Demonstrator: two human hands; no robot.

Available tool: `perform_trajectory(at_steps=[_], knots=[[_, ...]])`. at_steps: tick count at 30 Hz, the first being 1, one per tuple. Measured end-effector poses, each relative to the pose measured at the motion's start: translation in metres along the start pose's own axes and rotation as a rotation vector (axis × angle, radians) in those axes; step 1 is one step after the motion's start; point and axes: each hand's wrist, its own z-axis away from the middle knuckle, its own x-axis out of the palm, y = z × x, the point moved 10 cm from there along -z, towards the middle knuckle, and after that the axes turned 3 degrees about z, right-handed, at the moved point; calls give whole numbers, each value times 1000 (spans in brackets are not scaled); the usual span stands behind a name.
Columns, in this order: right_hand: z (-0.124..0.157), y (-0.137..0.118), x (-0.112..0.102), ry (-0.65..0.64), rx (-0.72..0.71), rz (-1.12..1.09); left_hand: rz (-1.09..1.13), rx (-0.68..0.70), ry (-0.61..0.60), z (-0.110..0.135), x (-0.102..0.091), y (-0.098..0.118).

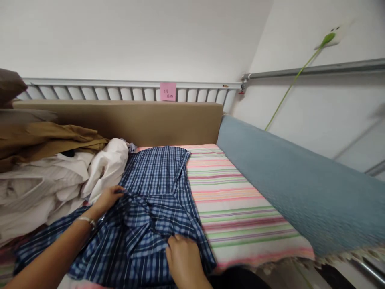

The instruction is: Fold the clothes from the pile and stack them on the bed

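Clothes pile: white and brown, at the left.
Left hand: fingertips pinched on the plaid garment.
Plaid garment: creased, lying on the striped cloth.
Right hand: fingers curled on the plaid garment; whether gripping, I cannot tell.
Blue panel: beside the striped cloth.

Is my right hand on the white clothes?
No, the right hand is on the blue plaid garment; the white clothes lie to the left.
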Motion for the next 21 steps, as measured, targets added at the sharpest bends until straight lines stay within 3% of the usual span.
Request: perform_trajectory(at_steps=[2,5,7,9,12,15,18,21], knots=[[-1,-10,-17,26,-8,-14,-11,35,50,-7,-20,16],[0,-23,-19,5,-7,-87,-181,84,87,-14,-47,29],[6,-24,-12,-28,-39,-216,-353,81,118,-10,-55,26],[15,-7,-14,-9,-47,-351,-470,80,167,2,-52,23],[36,52,-28,123,57,-390,-491,223,125,38,-12,35],[61,101,-25,137,117,-308,-442,486,-137,96,61,59],[79,121,-1,79,169,-289,-406,602,-405,154,119,66],[84,125,16,129,267,-299,-410,618,-434,177,140,65]])
